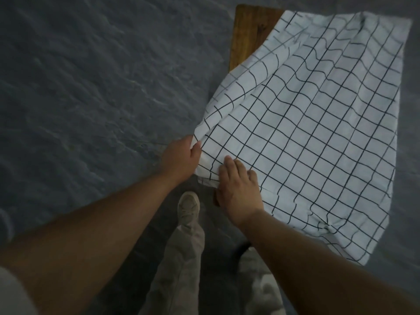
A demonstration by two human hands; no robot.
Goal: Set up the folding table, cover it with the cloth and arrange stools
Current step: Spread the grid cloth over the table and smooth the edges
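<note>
Over the dark grey floor [79, 87] at the left, our left hand [179, 155] reaches forward and pinches the near-left edge of the cloth [318, 133], thumb and fingers curled round a fold. Lower down, between our arms, a beige shoe [188, 204] stands on the floor. Just right of it our right hand [238, 189] lies flat on the cloth, fingers straight and close together (a sliver of brown table edge shows beside it). The white, black-checked cloth lies wrinkled over the wooden table [247, 35], whose far-left corner shows bare.
</note>
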